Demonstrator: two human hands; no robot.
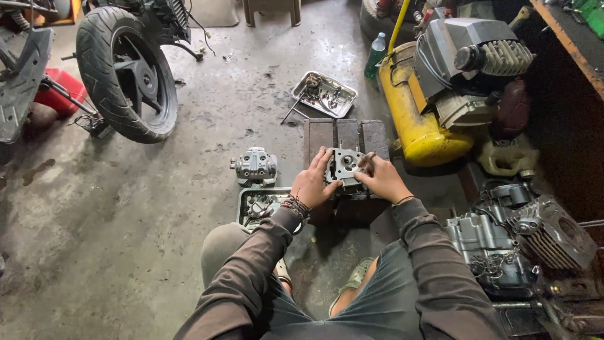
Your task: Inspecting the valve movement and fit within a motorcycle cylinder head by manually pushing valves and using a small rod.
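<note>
- On the wooden block's [347,133] near edge, the left hand [313,184] and right hand [380,179] clasp a cylinder head [345,166].
- Cast metal, likely heavy, rigid, oily: hold its flat sides, as now.

Motorcycle repair workshop: motorcycle wheel [126,72], engine parts [503,245], air compressor [440,94].

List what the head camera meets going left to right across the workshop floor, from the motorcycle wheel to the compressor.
Motorcycle wheel → grey engine cover on the floor → left hand → cylinder head held on the wooden block → right hand → yellow air compressor.
</note>
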